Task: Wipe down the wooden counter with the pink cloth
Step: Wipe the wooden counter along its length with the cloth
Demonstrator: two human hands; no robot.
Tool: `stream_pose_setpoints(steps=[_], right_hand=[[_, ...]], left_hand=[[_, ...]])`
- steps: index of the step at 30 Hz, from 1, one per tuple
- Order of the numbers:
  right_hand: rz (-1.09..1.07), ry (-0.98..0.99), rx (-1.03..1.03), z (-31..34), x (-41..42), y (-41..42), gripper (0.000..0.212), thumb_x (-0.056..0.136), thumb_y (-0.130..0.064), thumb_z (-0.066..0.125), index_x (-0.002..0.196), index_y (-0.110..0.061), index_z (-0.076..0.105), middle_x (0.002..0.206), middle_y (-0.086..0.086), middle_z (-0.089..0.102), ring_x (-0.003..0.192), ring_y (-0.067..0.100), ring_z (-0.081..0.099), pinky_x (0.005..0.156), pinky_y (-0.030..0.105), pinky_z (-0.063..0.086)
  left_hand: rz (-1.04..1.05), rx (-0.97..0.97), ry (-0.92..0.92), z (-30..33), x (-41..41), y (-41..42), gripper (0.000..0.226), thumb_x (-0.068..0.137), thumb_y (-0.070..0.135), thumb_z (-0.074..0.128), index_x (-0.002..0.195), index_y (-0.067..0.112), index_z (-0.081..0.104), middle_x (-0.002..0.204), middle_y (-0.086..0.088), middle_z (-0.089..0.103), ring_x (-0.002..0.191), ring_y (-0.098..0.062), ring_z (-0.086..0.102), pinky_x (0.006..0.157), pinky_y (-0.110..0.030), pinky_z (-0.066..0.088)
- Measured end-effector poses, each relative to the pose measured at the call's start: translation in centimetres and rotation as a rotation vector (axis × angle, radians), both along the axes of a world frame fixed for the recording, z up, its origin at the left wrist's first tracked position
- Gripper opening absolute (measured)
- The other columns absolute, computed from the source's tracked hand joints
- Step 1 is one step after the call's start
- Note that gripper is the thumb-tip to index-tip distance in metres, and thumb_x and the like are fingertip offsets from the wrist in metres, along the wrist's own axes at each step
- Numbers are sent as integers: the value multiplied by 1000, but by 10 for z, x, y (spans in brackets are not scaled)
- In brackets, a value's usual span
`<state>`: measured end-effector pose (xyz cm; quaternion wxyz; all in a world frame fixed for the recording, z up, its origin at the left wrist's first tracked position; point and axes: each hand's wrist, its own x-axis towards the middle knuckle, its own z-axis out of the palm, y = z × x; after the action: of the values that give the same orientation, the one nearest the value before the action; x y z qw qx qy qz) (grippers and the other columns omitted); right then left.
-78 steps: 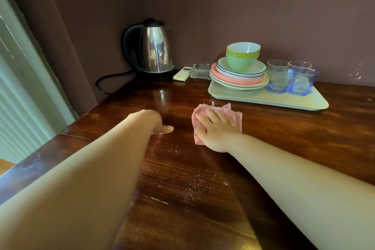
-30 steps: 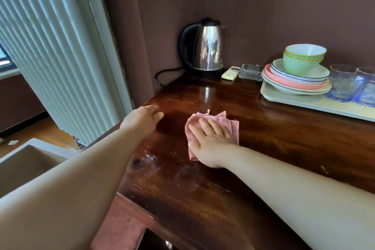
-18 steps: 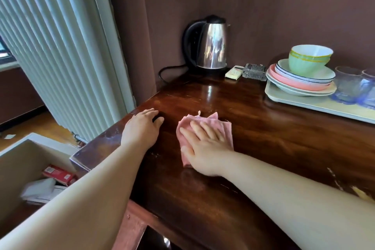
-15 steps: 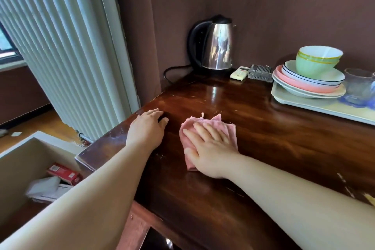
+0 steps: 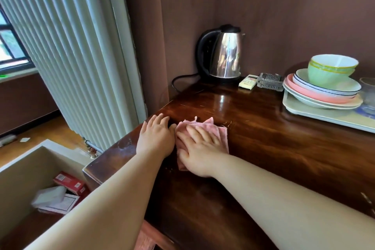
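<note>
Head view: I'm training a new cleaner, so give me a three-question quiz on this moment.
1. True or false: the right hand lies flat on the cloth.
2. Which stands in the counter's back corner? A) kettle B) vase C) toaster
3. Fill in: the green bowls sit on a stack of ____.

Key:
1. True; straight fingers press the cloth, while the left hand rests on the counter beside it.
2. A, the kettle.
3. Plates, stacked on the tray.
</note>
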<state>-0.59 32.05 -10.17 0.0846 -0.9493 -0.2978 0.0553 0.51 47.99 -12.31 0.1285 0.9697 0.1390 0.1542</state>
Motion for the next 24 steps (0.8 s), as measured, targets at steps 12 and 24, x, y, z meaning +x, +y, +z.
stream_pose_setpoints(steps=[12,24], right_hand=[[-28,62,-29,11,36,40,56,103,-50,18,156,-44,2,166,-13,-10,151,12,-15,122,41,-9],[40,36,15,17,39,58,58,105,-47,21,157,-40,-4,165,-18,-6,152,9,-11,122,39,-8]], left_hand=[[48,-370,-176,11,17,11,39,99,26,38,135,22,51,141,1,49,130,-20,42,106,-32,31],[90,-547,-318,14,15,16,36,101,29,38,132,24,54,134,-2,55,125,-19,48,103,-28,33]])
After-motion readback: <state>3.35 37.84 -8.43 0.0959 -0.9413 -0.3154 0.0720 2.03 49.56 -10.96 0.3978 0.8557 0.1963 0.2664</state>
